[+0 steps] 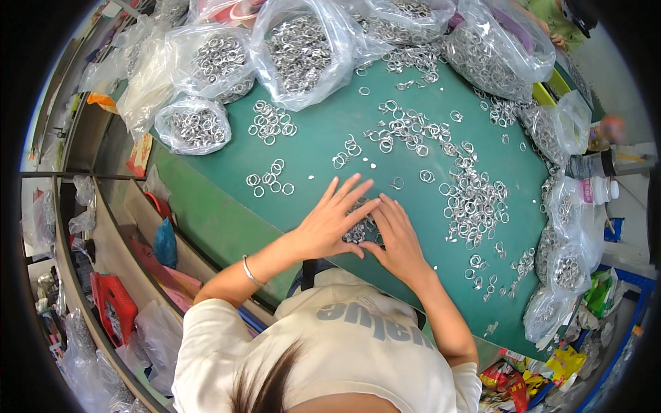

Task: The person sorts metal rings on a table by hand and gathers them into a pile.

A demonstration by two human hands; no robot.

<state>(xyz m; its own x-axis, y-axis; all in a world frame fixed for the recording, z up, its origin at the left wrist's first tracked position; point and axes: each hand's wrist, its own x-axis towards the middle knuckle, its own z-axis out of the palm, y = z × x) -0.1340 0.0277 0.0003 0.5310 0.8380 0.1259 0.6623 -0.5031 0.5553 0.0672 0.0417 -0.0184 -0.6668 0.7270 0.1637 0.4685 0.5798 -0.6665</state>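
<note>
Near the front edge of the green table (pixel 413 186), my left hand (pixel 332 219) and my right hand (pixel 398 237) curve around a small pile of silver metal rings (pixel 357 233). The fingers of both hands are stretched out, with the tips close together over the pile's far side. My hands partly hide these rings. A silver bracelet (pixel 252 271) circles my left wrist. Just beyond my fingers lie a single ring (pixel 396 183) and a few small white bits (pixel 372 165). To the right of my right hand spreads a larger heap of rings (pixel 478 206).
Clear plastic bags full of rings (pixel 298 55) line the far edge, and more bags (pixel 570 268) line the right edge. Small ring groups (pixel 270 180) lie at left. Shelves with a red basket (pixel 113 308) stand left; colourful packets (pixel 513 382) lie lower right.
</note>
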